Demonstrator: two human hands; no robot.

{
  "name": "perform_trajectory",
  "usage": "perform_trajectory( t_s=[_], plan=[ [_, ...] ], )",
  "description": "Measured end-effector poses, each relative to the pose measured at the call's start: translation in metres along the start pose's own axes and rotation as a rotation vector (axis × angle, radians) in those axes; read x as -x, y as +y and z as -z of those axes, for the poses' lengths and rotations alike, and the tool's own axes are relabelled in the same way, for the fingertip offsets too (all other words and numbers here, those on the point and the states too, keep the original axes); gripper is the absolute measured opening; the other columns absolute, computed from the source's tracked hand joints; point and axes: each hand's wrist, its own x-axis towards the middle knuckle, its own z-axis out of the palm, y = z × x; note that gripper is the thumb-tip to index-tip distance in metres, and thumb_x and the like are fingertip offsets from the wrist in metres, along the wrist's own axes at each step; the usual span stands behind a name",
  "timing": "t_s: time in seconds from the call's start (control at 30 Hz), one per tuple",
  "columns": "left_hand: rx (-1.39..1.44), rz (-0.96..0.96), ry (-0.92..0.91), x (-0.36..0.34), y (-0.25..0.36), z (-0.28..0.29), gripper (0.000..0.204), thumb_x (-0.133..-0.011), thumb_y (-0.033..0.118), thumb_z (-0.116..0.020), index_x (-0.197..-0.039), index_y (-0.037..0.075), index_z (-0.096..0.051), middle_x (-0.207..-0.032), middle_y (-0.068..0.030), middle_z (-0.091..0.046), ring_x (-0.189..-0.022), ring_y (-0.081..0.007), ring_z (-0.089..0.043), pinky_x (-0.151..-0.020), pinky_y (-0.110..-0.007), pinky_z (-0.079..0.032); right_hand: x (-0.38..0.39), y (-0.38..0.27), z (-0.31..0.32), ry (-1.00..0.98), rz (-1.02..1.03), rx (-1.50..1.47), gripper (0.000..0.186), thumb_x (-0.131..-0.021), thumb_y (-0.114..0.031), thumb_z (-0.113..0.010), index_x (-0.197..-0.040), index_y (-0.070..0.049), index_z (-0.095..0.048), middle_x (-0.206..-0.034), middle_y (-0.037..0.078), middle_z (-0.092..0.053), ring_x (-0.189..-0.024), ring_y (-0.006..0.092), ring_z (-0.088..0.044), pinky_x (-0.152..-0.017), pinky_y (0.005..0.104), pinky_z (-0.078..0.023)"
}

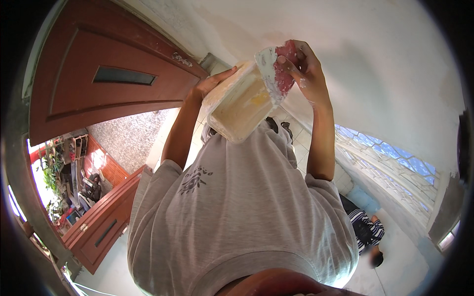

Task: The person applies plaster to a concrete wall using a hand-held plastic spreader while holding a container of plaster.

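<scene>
My left hand [215,83] grips the far left side of a rectangular, pale plastic tub [237,121], its fingers along the wall. The tub is tilted, and whitish paste smears its walls, with a yellow patch inside. In my right hand [308,74] is a broad putty scraper with a red, paste-crusted grip [285,69] and a pale blade [267,64]. The thumb presses on the red part while the fingers curl behind it. The blade lies against the tub's right end; whether it reaches inside I cannot tell. White specks cling to my right hand.
A patchy whitish wall [385,64] rises ahead and to the right. On the left are a reddish-brown door [118,49] and a second door leaf [106,227]. A white window grille [385,158] is at right, and a person in striped clothing [365,229] is behind me.
</scene>
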Motion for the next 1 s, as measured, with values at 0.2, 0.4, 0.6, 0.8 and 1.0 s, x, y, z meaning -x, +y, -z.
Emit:
perform_trajectory(
  t_s=[0.2, 0.4, 0.6, 0.8, 1.0],
  plan=[
    [0.027, 0.007, -0.064, 0.007, 0.007, -0.024, 0.057, -0.096, 0.045, -0.070, -0.139, 0.009, -0.061, -0.130, -0.0097, -0.068, -0.112, -0.0172, -0.068, -0.098, -0.033, -0.056, -0.013, -0.003, -0.006, -0.015, 0.009, 0.219, 0.042, -0.089, -0.021, -0.080, -0.117, 0.003, -0.059, -0.100, 0.009, -0.073, -0.088, 0.0148, -0.070, -0.081, 0.0291, -0.055],
    [-0.021, -0.011, -0.080, -0.006, 0.004, -0.018, 0.056, -0.094, 0.042, -0.073, -0.138, 0.010, -0.062, -0.133, -0.0073, -0.066, -0.114, -0.0158, -0.066, -0.100, -0.032, -0.055, -0.018, -0.001, -0.013, 0.025, -0.015, 0.305, 0.044, -0.086, -0.023, -0.083, -0.114, 0.002, -0.061, -0.097, 0.012, -0.073, -0.084, 0.0169, -0.070, -0.077, 0.0310, -0.055],
    [0.025, -0.001, -0.044, 0.003, 0.010, -0.029, 0.057, -0.093, 0.038, -0.076, -0.140, 0.010, -0.061, -0.133, -0.0082, -0.066, -0.112, -0.0159, -0.067, -0.098, -0.031, -0.056, -0.022, 0.005, -0.021, 0.172, -0.021, 0.367, 0.046, -0.086, -0.028, -0.083, -0.111, 0.004, -0.062, -0.094, 0.012, -0.072, -0.081, 0.0186, -0.069, -0.076, 0.0308, -0.054],
    [0.046, 0.034, -0.020, 0.007, 0.008, -0.032, 0.058, -0.094, 0.041, -0.074, -0.139, 0.007, -0.060, -0.125, -0.0098, -0.070, -0.106, -0.0170, -0.070, -0.093, -0.032, -0.058, -0.020, 0.004, -0.031, 0.273, -0.068, 0.335, 0.047, -0.087, -0.031, -0.082, -0.108, 0.006, -0.060, -0.094, 0.013, -0.071, -0.083, 0.0207, -0.069, -0.077, 0.0323, -0.054],
    [-0.206, -0.044, -0.085, 0.001, 0.003, -0.027, 0.059, -0.095, 0.044, -0.072, -0.139, 0.006, -0.059, -0.126, -0.0084, -0.070, -0.104, -0.0143, -0.069, -0.091, -0.030, -0.058, -0.026, 0.014, -0.036, 0.424, -0.069, 0.358, 0.056, -0.086, -0.037, -0.082, -0.109, 0.007, -0.058, -0.094, 0.017, -0.070, -0.085, 0.0259, -0.068, -0.080, 0.0362, -0.054]
  ],
)
